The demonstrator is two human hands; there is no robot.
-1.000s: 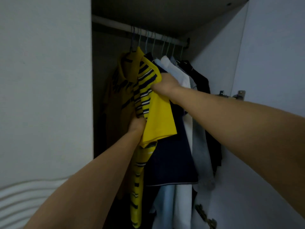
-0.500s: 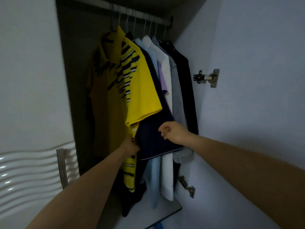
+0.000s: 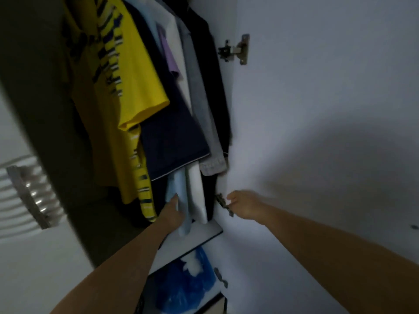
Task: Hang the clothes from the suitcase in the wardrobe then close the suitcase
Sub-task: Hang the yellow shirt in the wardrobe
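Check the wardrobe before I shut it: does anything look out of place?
Nothing is clearly wrong. The yellow shirt and the other clothes hang in a row. The light blue garment hangs lowest, at the shelf, with the left hand against it. The picture is blurred.

Two bare forearms and hands of a person, seen from above.

The left hand (image 3: 174, 213) and right hand (image 3: 246, 206) wear no gloves, rings or watch that can be seen. Both forearms are uncovered right to the picture's near edge, with no sleeve visible; the hands are blurred.
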